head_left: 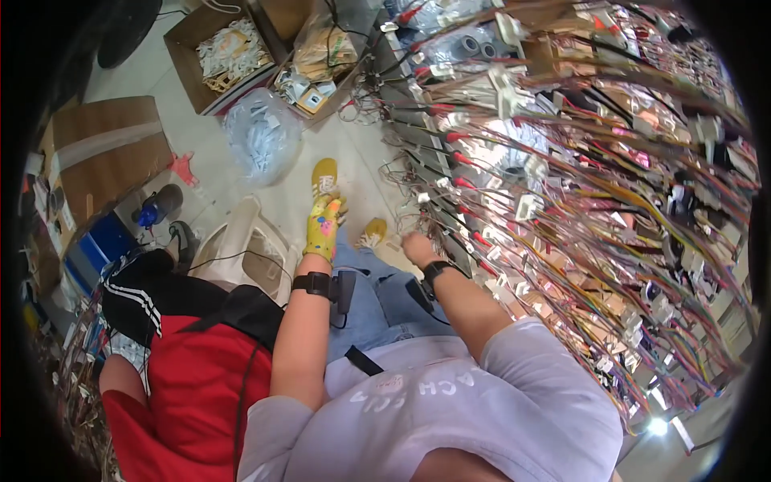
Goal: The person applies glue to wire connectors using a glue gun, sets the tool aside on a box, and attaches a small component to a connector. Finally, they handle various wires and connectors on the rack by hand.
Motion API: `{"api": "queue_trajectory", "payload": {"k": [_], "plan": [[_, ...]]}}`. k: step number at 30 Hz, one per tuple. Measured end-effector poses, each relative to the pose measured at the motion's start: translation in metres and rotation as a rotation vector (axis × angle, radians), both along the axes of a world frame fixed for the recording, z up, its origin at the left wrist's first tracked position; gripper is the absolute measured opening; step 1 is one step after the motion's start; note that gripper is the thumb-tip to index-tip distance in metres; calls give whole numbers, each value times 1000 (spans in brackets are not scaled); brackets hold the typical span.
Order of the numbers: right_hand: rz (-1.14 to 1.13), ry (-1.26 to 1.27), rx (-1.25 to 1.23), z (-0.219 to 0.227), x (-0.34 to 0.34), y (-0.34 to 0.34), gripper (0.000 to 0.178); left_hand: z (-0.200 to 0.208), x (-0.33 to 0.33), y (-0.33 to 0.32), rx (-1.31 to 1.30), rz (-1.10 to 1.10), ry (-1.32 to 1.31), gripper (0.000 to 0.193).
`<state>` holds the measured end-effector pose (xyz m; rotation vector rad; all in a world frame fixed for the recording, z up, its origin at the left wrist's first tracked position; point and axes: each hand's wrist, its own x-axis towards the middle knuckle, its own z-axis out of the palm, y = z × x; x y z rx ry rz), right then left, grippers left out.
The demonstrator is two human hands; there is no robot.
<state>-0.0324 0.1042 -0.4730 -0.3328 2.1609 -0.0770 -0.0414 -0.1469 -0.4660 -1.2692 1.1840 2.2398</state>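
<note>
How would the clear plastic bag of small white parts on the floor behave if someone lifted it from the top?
The clear plastic bag would probably sag and change shape, since its film looks thin and crumpled. The loose white pieces inside would likely shift downward. It seems fairly light, though its weight cannot be judged surely.

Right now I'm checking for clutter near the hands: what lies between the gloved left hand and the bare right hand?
In the head view, between the left hand and the right hand lie a yellow shoe on pale floor and the person's jeans.

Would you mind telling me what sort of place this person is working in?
Probably a wire-harness assembly workshop: a big board strung with coloured wires and white connectors, open cardboard boxes of small parts on the floor, and a clear bag of parts.
</note>
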Motion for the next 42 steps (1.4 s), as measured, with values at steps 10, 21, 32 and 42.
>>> {"api": "queue_trajectory", "payload": {"k": [10, 21, 32, 42], "plan": [[-1623, -495, -543, 104, 61, 105, 25, 9, 11, 204, 51, -732, 497, 54], [-1918, -460, -736, 128, 83, 122, 27, 44, 57, 205, 518, -333, 167, 30], [-1609, -660, -518, 118, 102, 143, 17, 30, 42, 223, -169, -610, 124, 59], [-1335, -275, -659, 131, 33, 106, 37, -3, 41, 193, -52, -49, 33, 53]]}}
